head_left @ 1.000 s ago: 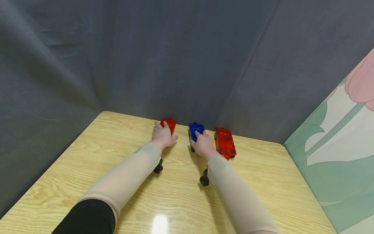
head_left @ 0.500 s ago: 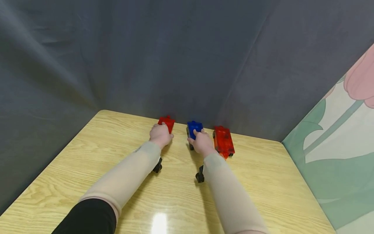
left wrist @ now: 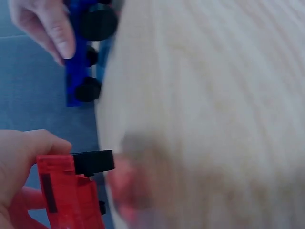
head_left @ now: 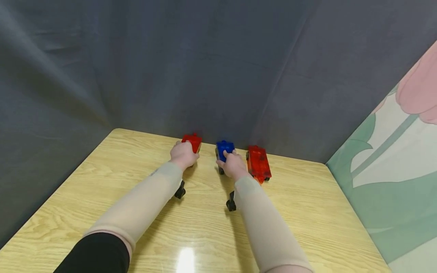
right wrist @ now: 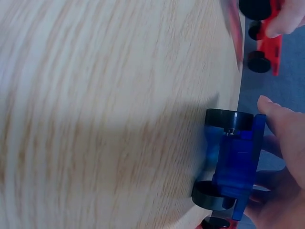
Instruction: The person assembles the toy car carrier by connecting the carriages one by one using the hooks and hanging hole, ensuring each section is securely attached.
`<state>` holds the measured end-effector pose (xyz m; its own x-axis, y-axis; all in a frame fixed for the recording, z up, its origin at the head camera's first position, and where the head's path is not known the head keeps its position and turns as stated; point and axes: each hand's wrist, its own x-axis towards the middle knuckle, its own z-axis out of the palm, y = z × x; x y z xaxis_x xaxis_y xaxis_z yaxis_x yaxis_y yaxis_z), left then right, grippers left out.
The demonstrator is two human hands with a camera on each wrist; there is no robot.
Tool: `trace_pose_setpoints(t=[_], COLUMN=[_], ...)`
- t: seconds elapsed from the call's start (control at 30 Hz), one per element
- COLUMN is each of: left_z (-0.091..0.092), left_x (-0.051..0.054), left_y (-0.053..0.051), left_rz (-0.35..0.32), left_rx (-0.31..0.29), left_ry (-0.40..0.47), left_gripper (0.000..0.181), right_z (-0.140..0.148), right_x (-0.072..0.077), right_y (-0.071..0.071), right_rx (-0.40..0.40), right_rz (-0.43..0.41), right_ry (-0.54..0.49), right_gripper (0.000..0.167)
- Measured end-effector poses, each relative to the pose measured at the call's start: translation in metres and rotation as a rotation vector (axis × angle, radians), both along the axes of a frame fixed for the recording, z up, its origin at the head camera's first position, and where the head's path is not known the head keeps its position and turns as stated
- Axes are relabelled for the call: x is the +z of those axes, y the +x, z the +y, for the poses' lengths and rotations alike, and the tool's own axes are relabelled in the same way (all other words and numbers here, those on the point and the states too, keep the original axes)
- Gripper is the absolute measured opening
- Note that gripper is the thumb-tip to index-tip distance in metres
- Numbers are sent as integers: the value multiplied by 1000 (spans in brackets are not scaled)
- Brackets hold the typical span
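Observation:
My left hand (head_left: 182, 154) grips a translucent red toy car (head_left: 193, 141) with black wheels at the far side of the table. In the left wrist view, thumb and fingers lie around the red toy car (left wrist: 71, 195). To its right, my right hand (head_left: 233, 165) holds a blue toy car (head_left: 223, 146) across its body. The right wrist view shows the blue toy car (right wrist: 236, 160) end-on, its black wheels towards the tabletop. Whether either car's wheels touch the wood, I cannot tell. The hands cover the cars' near parts.
A longer red toy car (head_left: 258, 163) stands just right of my right hand. Behind the wooden table (head_left: 205, 227) hangs a dark grey cloth (head_left: 205, 68). A tulip-patterned cloth (head_left: 392, 182) borders the right side. Black wrist mounts (head_left: 231, 203) hang under my forearms.
My left hand's spread fingers have closed around the red toy car. My right hand stays at the blue toy car. The whole head view has shifted slightly.

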<state>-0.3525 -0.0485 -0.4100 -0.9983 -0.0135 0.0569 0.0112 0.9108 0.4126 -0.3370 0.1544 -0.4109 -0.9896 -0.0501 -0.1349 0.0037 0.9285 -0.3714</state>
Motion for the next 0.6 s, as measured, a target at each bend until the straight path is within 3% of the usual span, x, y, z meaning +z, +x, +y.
trace_pose_setpoints(t=[0.23, 0.43, 0.6], left_z=[-10, -13, -15], left_x=[23, 43, 57], left_y=[10, 26, 42], left_rz=[-9, -57, -35], left_rx=[-92, -152, -210], left_ry=[16, 18, -18], left_gripper=[69, 91, 96], right_z=[-3, -2, -3], right_x=[0, 2, 4], right_y=[0, 1, 2], right_rx=[0, 5, 15], right_rz=[-23, -27, -7], right_ry=[-11, -10, 0], right_gripper=[70, 71, 70])
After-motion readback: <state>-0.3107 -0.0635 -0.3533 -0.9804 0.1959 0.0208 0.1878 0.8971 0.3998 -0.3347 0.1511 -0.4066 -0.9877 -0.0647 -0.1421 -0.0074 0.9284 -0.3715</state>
